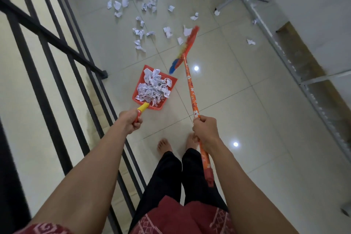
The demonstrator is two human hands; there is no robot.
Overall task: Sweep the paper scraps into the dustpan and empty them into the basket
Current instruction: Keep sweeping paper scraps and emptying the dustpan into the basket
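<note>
The left hand point(131, 121) grips the handle of the red plastic dustpan point(141, 76), which holds a heap of crumpled white paper scraps point(153, 89). To the right of the dustpan, the right hand point(206, 131) is closed around the orange flowered broom point(191, 85). Beyond the dustpan, more loose paper pieces point(144, 4) lie on the pale tiled floor point(247, 119).

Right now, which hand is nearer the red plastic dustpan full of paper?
Left. The left hand grips the handle of the red plastic dustpan; the right hand holds the orange flowered broomstick, to its right.
</note>
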